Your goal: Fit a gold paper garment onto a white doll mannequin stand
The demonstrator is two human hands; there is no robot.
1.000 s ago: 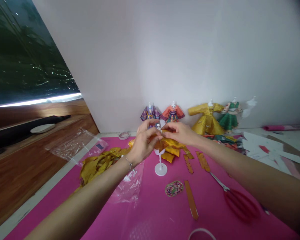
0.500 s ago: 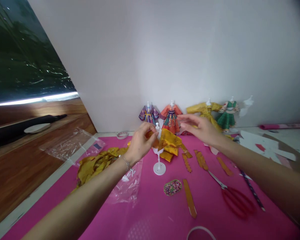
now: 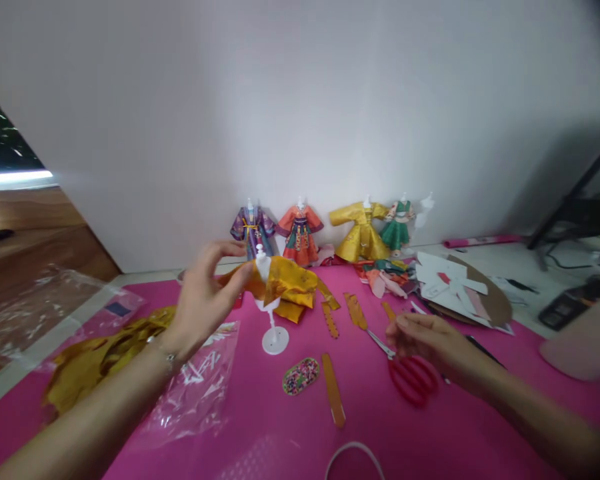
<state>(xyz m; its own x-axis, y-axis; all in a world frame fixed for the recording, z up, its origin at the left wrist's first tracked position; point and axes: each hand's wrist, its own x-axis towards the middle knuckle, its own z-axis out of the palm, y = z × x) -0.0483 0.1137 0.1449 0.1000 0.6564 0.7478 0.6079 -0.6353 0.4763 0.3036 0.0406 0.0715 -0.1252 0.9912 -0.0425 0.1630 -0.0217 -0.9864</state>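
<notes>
A white mini dress form (image 3: 263,267) stands upright on a round base, with shiny mustard-gold fabric (image 3: 293,283) draped around it. Beside its left side is my left hand (image 3: 205,297), thumb and fingers apart; its thumb tip overlaps the cloth, and contact is unclear. My right hand (image 3: 427,340) is over the red-handled scissors (image 3: 413,380) and a short ochre strip (image 3: 388,311), its fingers bunched together. What they hold, if anything, is hidden. Several cut ochre pieces, including a long strip (image 3: 333,393), lie in front of the form near an oval container of coloured beads (image 3: 301,376).
Small dressed forms, including one in a yellow robe (image 3: 364,233), line the white wall. Crumpled gold cloth (image 3: 100,360) and a clear plastic bag (image 3: 195,387) lie at left. White paper scraps (image 3: 450,287), fabric scraps (image 3: 387,277) and a pink object (image 3: 585,340) occupy the right.
The view has turned right. My right hand has moved from beside the draped form down to the scissors and strip, its fingers closing together. My left fingers have spread from a pinch.
</notes>
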